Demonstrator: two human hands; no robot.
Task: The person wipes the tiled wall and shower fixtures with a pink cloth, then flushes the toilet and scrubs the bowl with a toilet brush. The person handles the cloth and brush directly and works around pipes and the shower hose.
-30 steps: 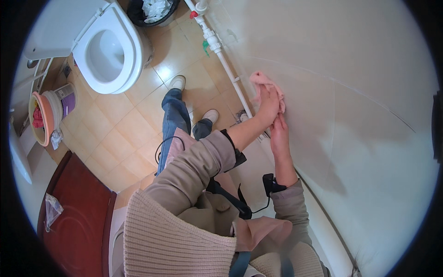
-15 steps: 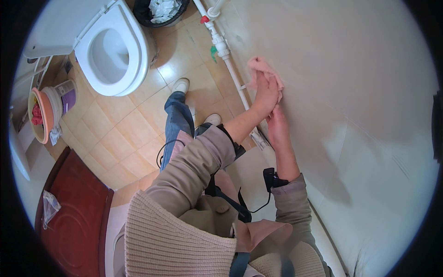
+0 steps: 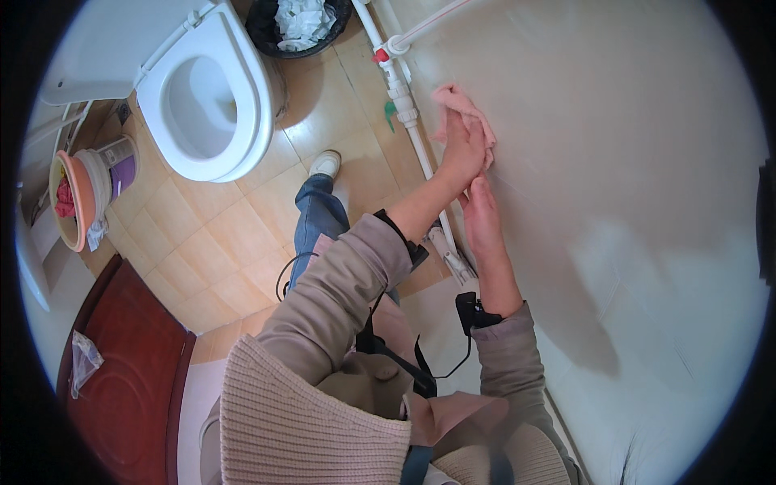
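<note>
Against wall [image 3: 582, 105] | pink cloth [image 3: 470, 105] | long axis upper-left to lower-right

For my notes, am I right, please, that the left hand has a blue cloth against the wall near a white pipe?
Not quite: the head view shows the cloth is pink, not blue. The left hand has it against the wall near a white pipe.

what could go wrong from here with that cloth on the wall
The pink cloth might slip, since the left hand seems to lie on it rather than wrap around it. The left forearm crosses in front of the white pipe in this view, so it could perhaps bump it.
</note>
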